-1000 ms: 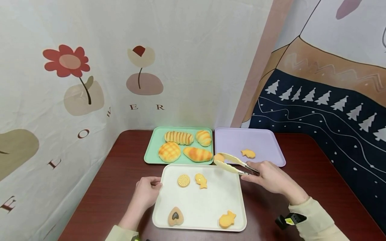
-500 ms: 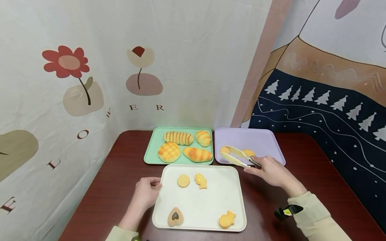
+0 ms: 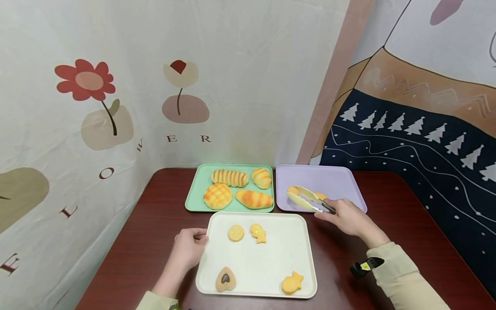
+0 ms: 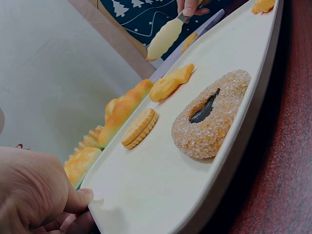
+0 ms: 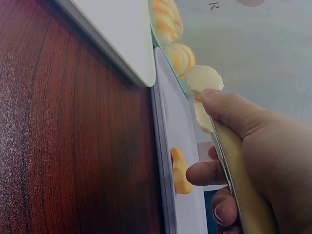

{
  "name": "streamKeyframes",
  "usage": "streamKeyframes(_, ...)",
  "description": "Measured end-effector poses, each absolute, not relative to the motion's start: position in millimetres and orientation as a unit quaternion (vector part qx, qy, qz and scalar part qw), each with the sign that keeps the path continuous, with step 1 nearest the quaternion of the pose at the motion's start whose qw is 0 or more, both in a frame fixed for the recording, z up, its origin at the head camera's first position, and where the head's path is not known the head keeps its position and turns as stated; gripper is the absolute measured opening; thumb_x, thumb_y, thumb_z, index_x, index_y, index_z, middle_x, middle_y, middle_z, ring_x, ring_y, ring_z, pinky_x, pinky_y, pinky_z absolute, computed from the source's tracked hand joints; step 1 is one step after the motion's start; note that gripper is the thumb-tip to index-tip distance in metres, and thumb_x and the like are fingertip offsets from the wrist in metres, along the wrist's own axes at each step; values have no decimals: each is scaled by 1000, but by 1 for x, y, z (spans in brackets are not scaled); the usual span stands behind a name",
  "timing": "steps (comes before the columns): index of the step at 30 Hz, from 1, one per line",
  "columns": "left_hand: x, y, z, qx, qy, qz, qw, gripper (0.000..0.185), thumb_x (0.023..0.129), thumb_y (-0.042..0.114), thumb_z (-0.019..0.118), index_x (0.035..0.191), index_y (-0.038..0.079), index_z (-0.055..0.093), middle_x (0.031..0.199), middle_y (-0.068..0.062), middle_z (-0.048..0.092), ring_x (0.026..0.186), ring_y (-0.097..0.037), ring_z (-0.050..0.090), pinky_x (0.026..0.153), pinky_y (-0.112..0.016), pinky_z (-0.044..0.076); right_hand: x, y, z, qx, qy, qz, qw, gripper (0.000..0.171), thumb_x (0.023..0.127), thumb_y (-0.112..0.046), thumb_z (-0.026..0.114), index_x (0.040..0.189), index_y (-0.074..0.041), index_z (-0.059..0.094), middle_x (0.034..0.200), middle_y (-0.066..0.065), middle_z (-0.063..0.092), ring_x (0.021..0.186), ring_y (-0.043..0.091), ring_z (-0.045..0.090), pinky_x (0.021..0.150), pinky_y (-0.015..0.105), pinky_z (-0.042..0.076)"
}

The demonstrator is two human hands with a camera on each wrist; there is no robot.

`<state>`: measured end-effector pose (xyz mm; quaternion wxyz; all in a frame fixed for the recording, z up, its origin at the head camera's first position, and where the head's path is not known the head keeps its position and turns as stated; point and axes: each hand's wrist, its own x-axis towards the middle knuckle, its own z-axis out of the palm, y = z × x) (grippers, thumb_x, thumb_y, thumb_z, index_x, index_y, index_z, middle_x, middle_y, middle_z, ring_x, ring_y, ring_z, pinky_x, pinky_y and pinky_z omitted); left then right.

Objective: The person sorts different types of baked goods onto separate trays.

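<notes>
Pale-yellow over lilac: holding slim plastic tongs in the right hand, fingers and thumb curling round the handles and squeezing the blades together on a small round orange biscuit. Hovering that biscuit over the near left part of the flat lilac plastic tray; whether it is touching the tray surface, impossible to tell. Lying just behind the tong blades, half hidden, an orange fish-shaped biscuit.

Steadying the cream rectangular tray with the left hand, thumb pressing on the rim at the far left corner and fingers curling under the edge.

Judging the step as the putting-down of the carried biscuit. Calling next, probably, for lowering the tips until the biscuit is resting flat, then easing the squeeze so the blades spring apart, without nudging the fish-shaped biscuit beside them.

Waiting on the cream tray: a round ridged sandwich biscuit, a yellow fish-shaped biscuit, a sugared heart-shaped biscuit with a dark centre and another orange fish. Sitting well apart from the grip, four glazed bread rolls on the mint-green tray.
</notes>
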<state>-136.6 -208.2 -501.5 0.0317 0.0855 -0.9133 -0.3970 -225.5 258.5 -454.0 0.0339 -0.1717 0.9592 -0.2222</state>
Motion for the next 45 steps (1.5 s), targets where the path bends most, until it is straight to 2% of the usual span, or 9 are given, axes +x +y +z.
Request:
streamKeyframes(6,-137,-208,-500,83,-913,-398,27,19,96,4,72,113,-2,79,91,-2,75,85,-19,72,74,-39,59,-230,259,-457,-153,962,-222,52,76,99,-51,72,142,11,60,132,26,67,99,26,64,95,55,55)
streamKeyframes(9,-137,-208,-500,84,-913,-398,27,19,96,3,72,113,-2,79,91,-2,75,85,-20,72,74,-39,59,-232,261,-458,-155,962,-217,56,74,99,-50,72,140,11,61,128,23,69,95,24,62,90,51,56)
streamKeyframes(14,-137,-208,-500,87,-913,-397,26,19,96,4,72,113,-1,79,91,-2,75,84,-19,72,75,-39,59,-236,263,-463,-163,962,-212,58,63,99,-46,73,133,8,67,103,10,72,82,20,57,74,39,50)
streamKeyframes(17,-137,-208,-500,85,-913,-397,25,19,96,3,72,113,-2,79,91,-2,75,84,-20,72,74,-39,59,-237,265,-464,-163,962,-209,61,61,99,-46,73,131,6,69,96,6,70,79,19,56,72,38,48)
streamKeyframes(24,-138,-208,-499,83,-914,-397,21,20,96,3,72,114,-3,79,92,-2,75,85,-20,71,73,-39,59,-236,265,-466,-156,963,-207,66,67,99,-48,73,134,9,66,107,12,72,84,20,59,77,41,51)
streamKeyframes(29,-137,-208,-500,86,-914,-397,25,19,96,3,71,113,-2,79,91,-2,75,84,-19,71,74,-39,59,-235,265,-466,-155,964,-209,60,73,99,-50,72,136,12,63,119,21,72,92,22,63,86,49,56)
streamKeyframes(40,-137,-206,-499,85,-912,-401,21,19,97,3,71,114,-3,78,92,-3,75,85,-20,71,73,-39,59,-225,266,-466,-136,964,-226,43,86,98,-56,70,145,15,54,134,28,65,103,28,65,95,57,55)
streamKeyframes(42,-137,-206,-498,86,-912,-400,22,19,97,3,71,114,-3,79,92,-3,75,85,-20,71,73,-39,59,-223,265,-465,-134,964,-227,39,88,98,-58,70,146,14,53,126,26,68,98,26,64,89,53,57)
streamKeyframes(45,-136,-206,-498,89,-912,-399,23,19,97,3,71,113,-2,79,91,-3,75,85,-20,71,73,-38,59,-220,262,-463,-132,963,-231,39,90,96,-60,71,146,12,53,92,16,69,81,22,61,69,43,56)
